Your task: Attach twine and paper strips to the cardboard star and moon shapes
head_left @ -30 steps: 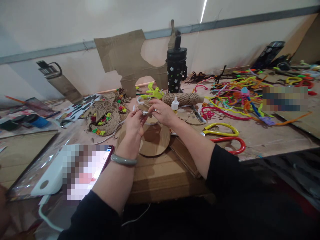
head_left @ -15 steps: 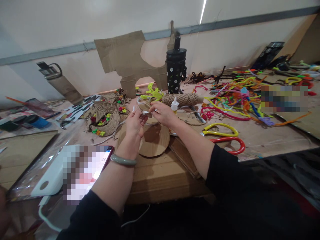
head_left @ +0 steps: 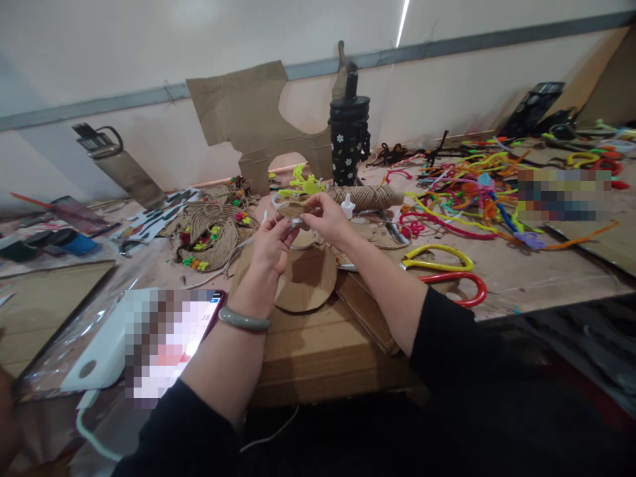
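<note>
Left hand: centre of frame; the left hand (head_left: 271, 248) has thumb and fingertips drawn together, pinching a small brown piece (head_left: 293, 211) with a whitish bit (head_left: 295, 222) at its near edge.
Right hand: just right of it, the right hand (head_left: 328, 215) curls in, thumb and fingers pinched at the piece's other side; exact contact partly hidden.
Small piece: mid-frame, held up between both sets of fingertips, above a round cardboard disc (head_left: 315, 295).
Wrist: greenish-grey bangle (head_left: 244, 320) on the left one.
Beside the hands: white-capped bottle (head_left: 348, 208) and twine roll (head_left: 375, 197), right of centre.
Right of frame: yellow handle (head_left: 464, 257), red handle (head_left: 481, 290); tangled coloured stems (head_left: 484, 189) beyond.
Left of frame: coiled twine (head_left: 213, 242) dotted with colour; lower down, a lit phone (head_left: 211, 315).
Upper middle: black flowered bottle (head_left: 348, 149), upright.
</note>
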A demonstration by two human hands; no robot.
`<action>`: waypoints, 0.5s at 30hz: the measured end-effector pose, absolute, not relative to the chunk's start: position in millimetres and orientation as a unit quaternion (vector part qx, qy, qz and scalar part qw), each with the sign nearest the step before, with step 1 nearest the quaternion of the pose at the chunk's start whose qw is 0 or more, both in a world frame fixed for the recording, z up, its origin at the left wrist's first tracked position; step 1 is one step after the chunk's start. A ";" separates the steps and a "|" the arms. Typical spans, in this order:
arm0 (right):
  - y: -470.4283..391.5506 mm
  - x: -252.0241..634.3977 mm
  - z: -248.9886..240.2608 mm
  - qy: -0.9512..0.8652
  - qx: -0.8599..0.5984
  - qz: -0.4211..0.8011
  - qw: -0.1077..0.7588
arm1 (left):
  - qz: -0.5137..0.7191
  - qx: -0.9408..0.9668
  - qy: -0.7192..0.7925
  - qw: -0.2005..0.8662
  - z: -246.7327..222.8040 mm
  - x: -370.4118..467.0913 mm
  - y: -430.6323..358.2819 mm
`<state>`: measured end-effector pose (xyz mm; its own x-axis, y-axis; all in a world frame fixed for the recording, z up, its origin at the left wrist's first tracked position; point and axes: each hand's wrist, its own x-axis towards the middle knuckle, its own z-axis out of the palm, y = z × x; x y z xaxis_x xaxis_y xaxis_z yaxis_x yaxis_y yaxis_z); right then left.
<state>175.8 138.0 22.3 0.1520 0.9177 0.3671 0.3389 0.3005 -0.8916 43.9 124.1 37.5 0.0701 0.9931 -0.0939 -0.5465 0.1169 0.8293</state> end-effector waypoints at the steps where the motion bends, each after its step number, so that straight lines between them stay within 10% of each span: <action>1: 139.1 175.5 21.4 -0.584 -0.526 0.282 0.550 | 0.585 0.317 0.350 0.659 36.8 44.0 124.6; 15: 139.0 185.2 28.0 -0.606 -0.454 0.353 0.549 | 0.491 0.391 0.426 0.652 38.4 36.0 123.8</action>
